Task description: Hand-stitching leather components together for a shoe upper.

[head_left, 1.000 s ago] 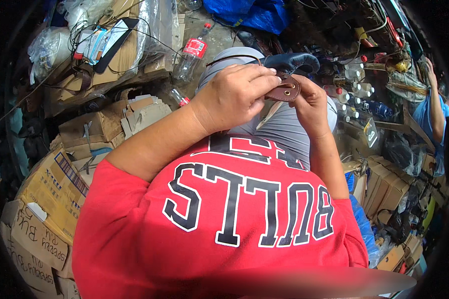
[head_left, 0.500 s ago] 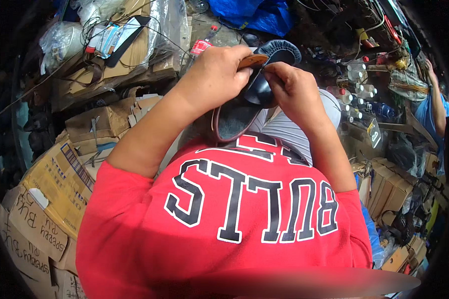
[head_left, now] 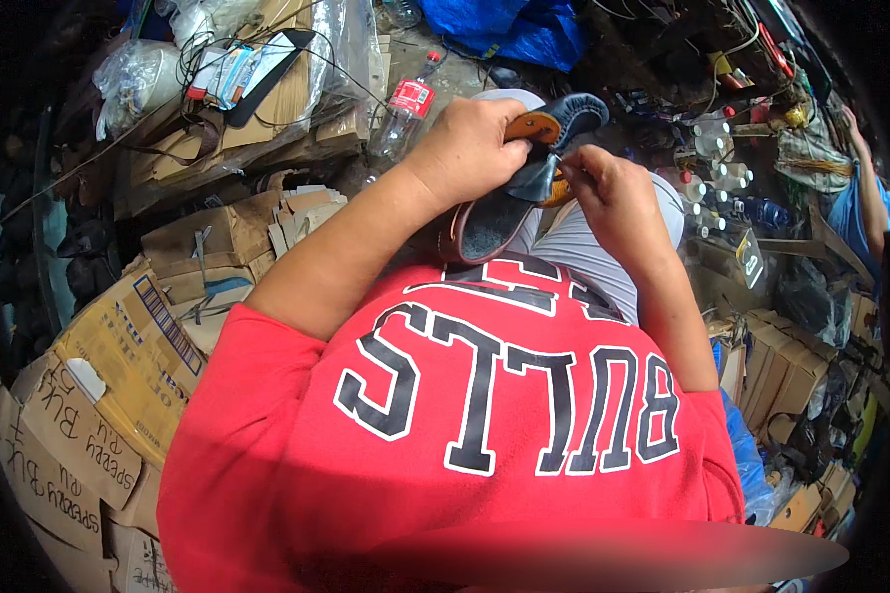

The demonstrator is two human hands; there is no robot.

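In front of my chest, my left hand [head_left: 473,148] is closed around a dark leather shoe upper [head_left: 536,178]. Its tan inner side [head_left: 534,127] shows beside my thumb, with small holes in it. A gathered dark edge [head_left: 581,114] curves away at the far end. My right hand [head_left: 613,188] pinches at the upper's right edge, thumb against forefinger; whatever lies between the fingertips is too small to make out. Just under the upper, close to my shirt, a dark brown shoe piece [head_left: 480,229] shows its grey fuzzy inside over my lap.
A clear plastic bottle with a red label [head_left: 405,104] stands beyond my left hand. Cardboard boxes [head_left: 119,356] crowd the left, and plastic-wrapped sheets [head_left: 267,119] lie farther off. Several capped bottles [head_left: 712,178] stand at right. Another person's arm [head_left: 865,188] shows at the far right.
The shoe upper has turned, so more of its tan side shows. My right hand has drawn slightly right, its fingertips still at the edge. The red-labelled bottle is now less covered.
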